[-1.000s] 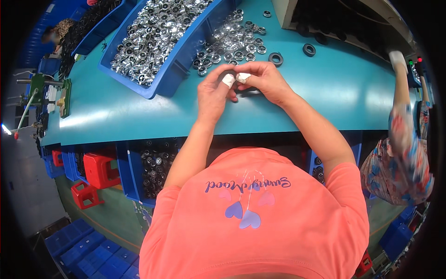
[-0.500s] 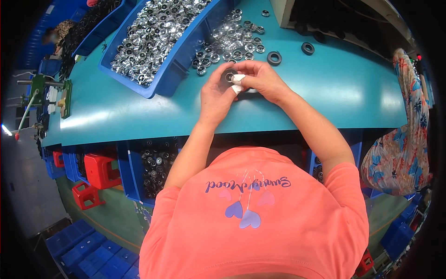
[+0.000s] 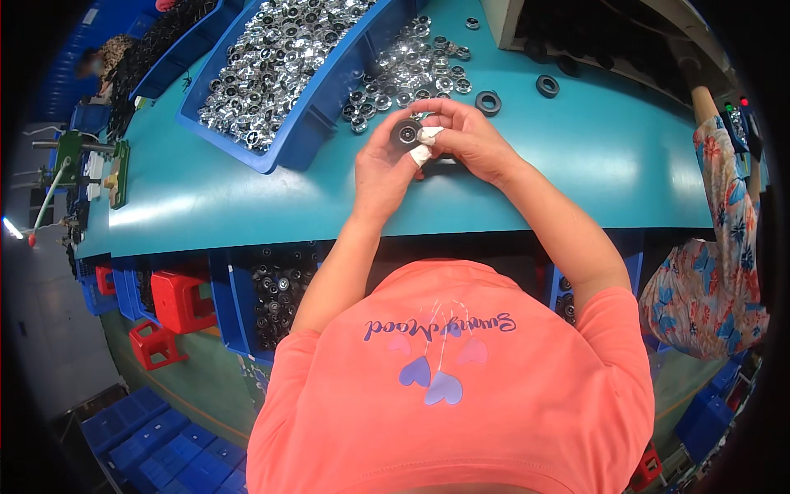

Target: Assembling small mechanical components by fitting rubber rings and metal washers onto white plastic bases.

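Note:
Both hands meet over the teal table (image 3: 271, 206). Between them is a small toy wheel (image 3: 406, 132), a black rubber tyre around a hub, its round face turned up. My left hand (image 3: 381, 174) is closed around its left side. My right hand (image 3: 477, 144) grips it from the right, thumb pressed at its edge and fingers curled behind. White tape wraps both thumb tips. A dark ring-like thing (image 3: 444, 167) shows partly below the right hand. Just beyond the hands, shiny chrome hubs (image 3: 411, 70) lie in a loose pile. A loose black tyre (image 3: 488, 103) lies right of them.
A blue bin (image 3: 271, 160) full of chrome hubs stands at the back left. Another tyre (image 3: 547, 86) lies near an open box (image 3: 592, 49) of black tyres. At the right, a co-worker's arm (image 3: 704, 103) reaches to that box. A green hand press (image 3: 119, 173) stands at the left edge.
The wheel has tilted so its hub face shows more plainly, and my right thumb has shifted slightly right. The co-worker's arm has come into view at the box.

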A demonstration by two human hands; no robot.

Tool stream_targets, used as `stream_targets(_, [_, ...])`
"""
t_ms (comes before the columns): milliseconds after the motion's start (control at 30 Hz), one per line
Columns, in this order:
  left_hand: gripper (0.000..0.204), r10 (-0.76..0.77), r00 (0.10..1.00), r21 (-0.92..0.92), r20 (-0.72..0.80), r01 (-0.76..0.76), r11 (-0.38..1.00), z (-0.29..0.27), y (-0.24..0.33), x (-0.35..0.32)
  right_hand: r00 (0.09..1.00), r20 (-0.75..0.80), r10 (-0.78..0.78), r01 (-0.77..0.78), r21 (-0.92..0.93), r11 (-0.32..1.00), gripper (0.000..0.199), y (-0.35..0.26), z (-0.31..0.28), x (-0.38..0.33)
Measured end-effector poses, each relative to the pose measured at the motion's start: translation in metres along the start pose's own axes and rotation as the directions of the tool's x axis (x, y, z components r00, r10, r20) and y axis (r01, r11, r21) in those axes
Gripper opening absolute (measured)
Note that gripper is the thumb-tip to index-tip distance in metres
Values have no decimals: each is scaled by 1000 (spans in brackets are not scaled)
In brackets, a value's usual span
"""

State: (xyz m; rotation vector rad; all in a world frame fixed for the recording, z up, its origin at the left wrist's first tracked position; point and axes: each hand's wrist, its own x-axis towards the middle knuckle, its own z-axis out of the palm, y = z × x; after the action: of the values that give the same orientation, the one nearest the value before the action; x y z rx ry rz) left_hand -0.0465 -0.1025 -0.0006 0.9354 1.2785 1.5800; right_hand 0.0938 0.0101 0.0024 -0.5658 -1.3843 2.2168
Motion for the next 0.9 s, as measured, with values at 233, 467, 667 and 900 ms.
stream_targets(233, [54, 13, 1000, 153, -19, -10, 988, 2, -4, -3, 997, 79, -15, 17, -21, 1000, 58, 0, -9, 2])
stream_targets(467, [50, 111, 994, 199, -2, -108, 974, 4, -7, -5, 999, 15, -39, 40, -112, 993, 63, -5, 11, -2])
stream_targets(667, [46, 143, 989, 281, 42, -149, 948, 11, -5, -3, 998, 58, -21, 26, -84, 996, 60, -4, -6, 0])
stream_targets(900, [47, 79, 997, 189, -14, -75, 979, 7, -3, -4, 998, 28, 56, -54, -66, 996, 58, -7, -4, 2])
